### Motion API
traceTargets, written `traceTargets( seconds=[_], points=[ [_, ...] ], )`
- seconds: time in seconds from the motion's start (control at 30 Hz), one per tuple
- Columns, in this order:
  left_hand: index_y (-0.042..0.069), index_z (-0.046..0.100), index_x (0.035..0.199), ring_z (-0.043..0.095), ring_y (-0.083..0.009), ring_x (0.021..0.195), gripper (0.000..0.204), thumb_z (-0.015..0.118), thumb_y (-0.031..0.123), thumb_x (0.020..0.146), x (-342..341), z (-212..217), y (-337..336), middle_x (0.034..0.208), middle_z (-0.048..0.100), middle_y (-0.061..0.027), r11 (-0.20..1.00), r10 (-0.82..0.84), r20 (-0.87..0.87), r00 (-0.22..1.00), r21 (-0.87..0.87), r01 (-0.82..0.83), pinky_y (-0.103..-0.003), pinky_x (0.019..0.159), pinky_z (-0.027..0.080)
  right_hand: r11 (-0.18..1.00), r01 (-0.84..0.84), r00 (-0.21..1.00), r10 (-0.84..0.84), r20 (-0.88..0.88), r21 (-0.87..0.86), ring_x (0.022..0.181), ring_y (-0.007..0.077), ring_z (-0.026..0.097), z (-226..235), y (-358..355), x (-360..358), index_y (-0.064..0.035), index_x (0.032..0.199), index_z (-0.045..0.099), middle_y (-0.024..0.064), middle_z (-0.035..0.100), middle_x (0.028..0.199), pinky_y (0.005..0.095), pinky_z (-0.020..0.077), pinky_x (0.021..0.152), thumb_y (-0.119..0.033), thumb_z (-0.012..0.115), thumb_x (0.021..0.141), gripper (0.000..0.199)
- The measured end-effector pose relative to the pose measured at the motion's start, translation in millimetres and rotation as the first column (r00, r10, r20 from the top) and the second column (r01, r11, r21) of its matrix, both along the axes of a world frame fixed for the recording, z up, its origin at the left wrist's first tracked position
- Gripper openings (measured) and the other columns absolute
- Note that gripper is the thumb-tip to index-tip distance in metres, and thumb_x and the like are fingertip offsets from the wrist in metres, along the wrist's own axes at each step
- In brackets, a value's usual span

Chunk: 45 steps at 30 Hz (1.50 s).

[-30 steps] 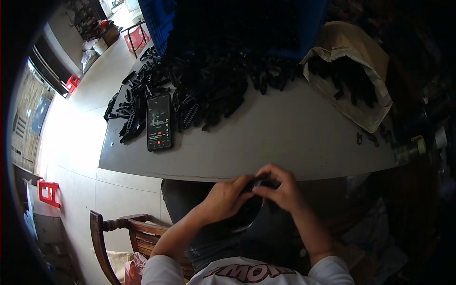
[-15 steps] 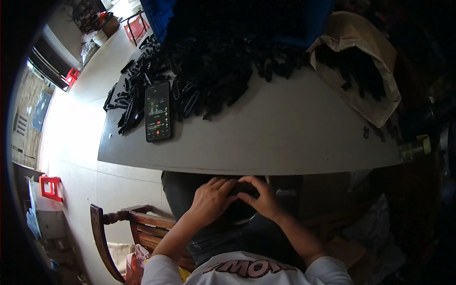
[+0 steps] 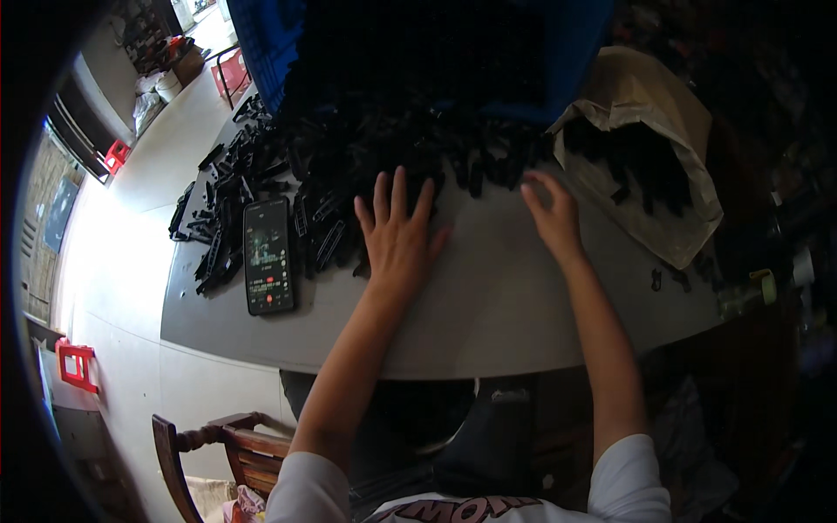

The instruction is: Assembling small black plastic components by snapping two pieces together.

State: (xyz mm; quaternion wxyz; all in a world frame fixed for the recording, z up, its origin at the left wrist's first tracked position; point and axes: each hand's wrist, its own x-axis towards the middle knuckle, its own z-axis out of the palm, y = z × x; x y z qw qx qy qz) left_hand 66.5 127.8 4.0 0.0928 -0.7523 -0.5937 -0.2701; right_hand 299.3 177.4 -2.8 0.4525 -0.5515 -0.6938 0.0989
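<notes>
My left hand [image 3: 399, 235] lies with its fingers spread at the front edge of a heap of small black plastic parts [image 3: 327, 205], fingertips touching or just over them. Some of those parts are narrow with slotted frames; in the dark middle of the heap they cannot be told apart. My right hand [image 3: 556, 218] is over the table between the heap and a brown paper bag [image 3: 641, 231]. Its thumb and fingers are bent but apart, with nothing visible between them. More black parts sit inside the bag's mouth.
A phone [image 3: 268, 255] with a lit screen lies left of my left hand on the grey table [image 3: 488, 322]. A blue crate [image 3: 261, 52] stands behind the heap. Near the right edge are small black bits [image 3: 656, 279] and a clear container [image 3: 741, 296]. A wooden chair [image 3: 248, 458] stands at lower left.
Both hands have risen from my lap, where they were close together, and moved forward over the table. The left has spread out at the heap; the right has moved toward the bag.
</notes>
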Motion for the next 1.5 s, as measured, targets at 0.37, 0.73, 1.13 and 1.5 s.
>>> traceTargets(
  seconds=[0.37, 0.73, 1.13, 1.5],
  points=[
    [0.023, 0.046, 0.130, 0.018, -0.0383, 0.132, 0.061, 0.066, 0.039, 0.074, -0.5, -4.6, 9.0, 0.144, 0.025, -0.0077, 0.985, 0.045, -0.049, 0.998, -0.165, -0.053, -0.065, 0.099, 0.018, 0.927, 0.367, 0.733, -0.239, 0.637, -0.074, 0.126, 0.0313, 0.034, -15.3, 112.3, -11.6, -0.0299, 0.123, 0.053, 0.0117, 0.041, 0.134, 0.0445, 0.0334, 0.099, -0.063, 0.050, 0.079, 0.055],
    [0.017, 0.051, 0.123, 0.028, -0.0337, 0.128, 0.055, 0.066, 0.036, 0.074, -3.8, -11.6, -8.6, 0.134, 0.038, -0.0051, 0.993, -0.061, -0.051, 0.997, -0.102, 0.056, -0.061, 0.097, 0.028, 0.967, 0.254, 0.817, -0.215, 0.535, 0.000, 0.120, 0.0337, 0.040, -21.0, 29.6, -52.9, -0.0276, 0.118, 0.058, 0.0099, 0.047, 0.128, 0.0488, 0.0375, 0.091, -0.053, 0.060, 0.076, 0.049],
    [0.014, 0.054, 0.118, 0.029, -0.0309, 0.128, 0.041, 0.060, 0.022, 0.079, -36.0, -5.7, -90.4, 0.136, 0.037, -0.0074, 0.997, -0.059, -0.079, 0.995, -0.052, 0.055, -0.060, 0.100, 0.021, 0.968, 0.220, 0.835, -0.253, 0.489, 0.124, 0.121, 0.0390, 0.036, -14.0, -92.3, -89.1, -0.0206, 0.118, 0.057, 0.0136, 0.045, 0.127, 0.0517, 0.0352, 0.091, -0.039, 0.055, 0.085, 0.038],
    [0.006, 0.061, 0.103, 0.051, -0.0245, 0.105, 0.033, 0.051, 0.003, 0.071, 0.6, 10.5, -100.3, 0.112, 0.055, -0.0095, 0.864, -0.503, -0.001, 0.864, -0.010, 0.503, -0.038, 0.095, 0.035, 0.974, -0.211, 0.908, 0.164, 0.386, 0.081, 0.099, 0.0314, 0.053, 0.0, -184.7, -54.8, -0.0015, 0.107, 0.059, 0.0131, 0.054, 0.109, 0.0391, 0.0446, 0.083, 0.007, 0.056, 0.072, 0.036]
  ],
)
